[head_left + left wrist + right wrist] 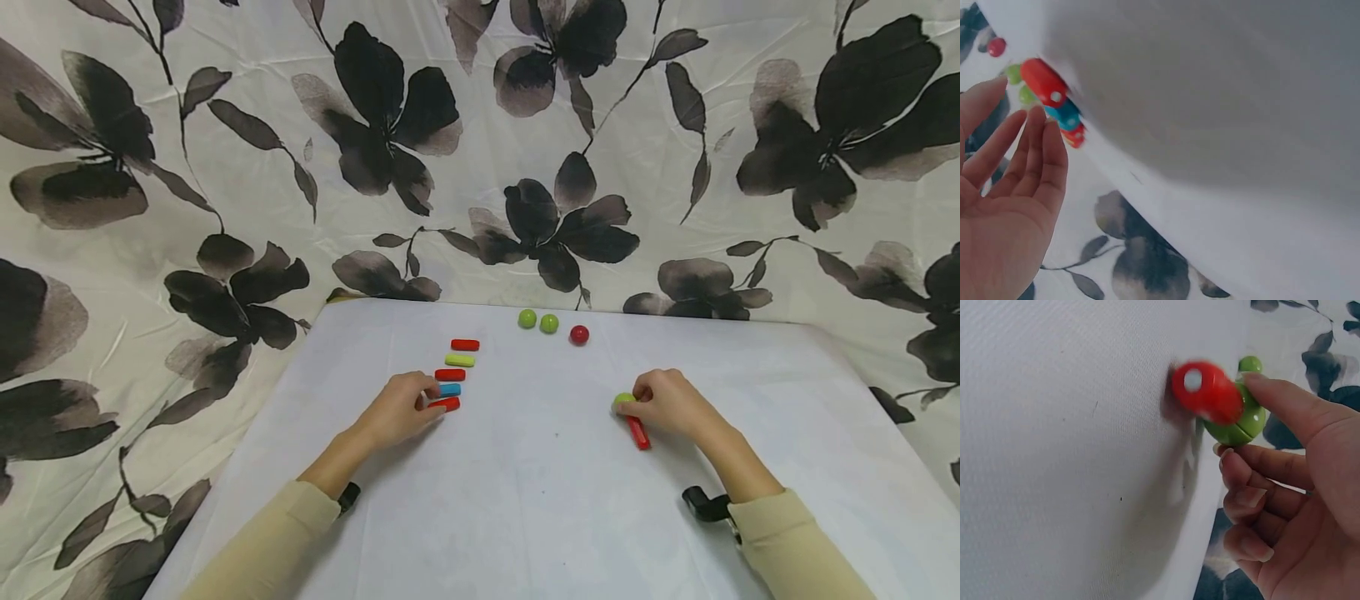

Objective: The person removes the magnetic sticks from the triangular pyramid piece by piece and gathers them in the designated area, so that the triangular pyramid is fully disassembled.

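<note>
On the left of the white table, my left hand (pixel 401 406) has thumb and fingertips apart around the left end of the nearest red stick (pixel 447 404). Just beyond that stick lies a blue stick (pixel 450 390). In the left wrist view the fingers (pixel 1036 147) are fairly straight beside the sticks' ends. My right hand (pixel 670 402) pinches a green ball (pixel 1235 431) between thumb and fingertips, close over the table at the right. A red stick (pixel 638 433) extends from the ball toward the near side, its pale round end showing in the right wrist view.
Farther up the left column lie another red stick (pixel 450 375), a yellow-green stick (pixel 460 361) and a far red stick (pixel 465 345). Two green balls (pixel 549 323) and a red ball (pixel 579 335) sit near the table's (pixel 495 517) back edge. Flowered cloth (pixel 465 183) hangs behind.
</note>
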`<action>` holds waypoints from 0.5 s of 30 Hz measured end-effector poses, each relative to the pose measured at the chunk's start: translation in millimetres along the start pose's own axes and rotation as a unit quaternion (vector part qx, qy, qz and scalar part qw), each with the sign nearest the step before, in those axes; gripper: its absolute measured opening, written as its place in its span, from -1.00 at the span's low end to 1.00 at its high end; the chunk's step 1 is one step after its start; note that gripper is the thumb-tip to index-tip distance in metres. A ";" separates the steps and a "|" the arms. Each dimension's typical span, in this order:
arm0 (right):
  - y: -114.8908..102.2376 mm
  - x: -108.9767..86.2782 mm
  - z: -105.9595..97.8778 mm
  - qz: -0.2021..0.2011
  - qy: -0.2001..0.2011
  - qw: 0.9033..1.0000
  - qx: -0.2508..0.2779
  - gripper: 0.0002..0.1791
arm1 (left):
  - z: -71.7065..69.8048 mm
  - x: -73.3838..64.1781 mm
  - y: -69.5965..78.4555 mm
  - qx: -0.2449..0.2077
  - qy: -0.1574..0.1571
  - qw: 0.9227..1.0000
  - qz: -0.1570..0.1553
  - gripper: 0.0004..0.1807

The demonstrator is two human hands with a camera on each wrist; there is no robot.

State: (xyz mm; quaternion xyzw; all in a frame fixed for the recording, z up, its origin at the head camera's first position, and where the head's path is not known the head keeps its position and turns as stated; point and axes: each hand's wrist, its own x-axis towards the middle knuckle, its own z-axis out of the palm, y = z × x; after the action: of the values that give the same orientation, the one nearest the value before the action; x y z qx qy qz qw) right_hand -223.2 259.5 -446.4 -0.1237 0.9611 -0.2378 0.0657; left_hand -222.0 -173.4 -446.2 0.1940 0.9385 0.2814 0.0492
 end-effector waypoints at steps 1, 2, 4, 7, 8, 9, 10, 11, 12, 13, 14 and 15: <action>-0.3 -0.2 -0.2 0.005 -0.003 1.000 0.002 -0.67 | 1.1 0.0 2.3 -0.001 0.006 1.000 0.010 -0.79; -0.2 -0.4 -0.3 0.007 -0.005 1.000 0.003 -0.66 | 2.3 0.0 5.2 -0.002 0.013 1.000 0.021 -0.79; 0.4 -0.8 -0.4 0.003 -0.011 1.000 0.004 -0.64 | 4.9 -0.1 13.5 -0.004 0.024 0.999 0.035 -0.78; 2.5 -2.0 -1.3 -0.013 -0.017 1.000 0.012 -0.63 | 11.3 2.1 29.6 -0.005 0.021 0.998 0.052 -0.76; 3.3 -2.5 -1.7 -0.019 -0.019 0.999 0.017 -0.62 | 14.0 3.4 36.1 -0.009 0.013 0.998 0.058 -0.75; 4.2 -3.0 -2.2 -0.025 -0.019 0.999 0.023 -0.62 | 17.2 5.1 43.0 -0.012 0.002 0.998 0.064 -0.74; 5.0 -3.4 -2.6 -0.030 -0.019 0.999 0.030 -0.62 | 20.8 7.4 49.8 -0.014 -0.010 0.997 0.070 -0.73; 5.8 -3.9 -2.8 -0.035 -0.019 0.999 0.035 -0.62 | 24.8 10.0 56.8 -0.016 -0.024 0.997 0.076 -0.71; 6.4 -4.4 -2.9 -0.038 -0.019 0.998 0.042 -0.63 | 28.5 12.8 64.2 -0.019 -0.038 0.996 0.078 -0.70; 7.3 -5.4 -3.2 -0.039 -0.019 0.998 0.046 -0.63 | 32.7 16.7 72.0 -0.021 -0.052 0.995 0.081 -0.69; 8.0 -6.5 -3.2 -0.038 -0.018 0.998 0.048 -0.64 | 37.0 21.0 79.6 -0.023 -0.064 0.994 0.082 -0.67; 8.6 -7.6 -2.7 -0.035 -0.016 0.998 0.049 -0.66 | 41.3 25.8 86.9 -0.024 -0.076 0.993 0.081 -0.66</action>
State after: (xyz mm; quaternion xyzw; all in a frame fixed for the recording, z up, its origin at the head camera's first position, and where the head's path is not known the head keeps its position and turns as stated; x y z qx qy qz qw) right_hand -218.2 270.1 -447.6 -0.1573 0.9422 -0.2852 0.0785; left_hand -208.2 -75.6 -432.8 0.2889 0.9060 0.2917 0.1025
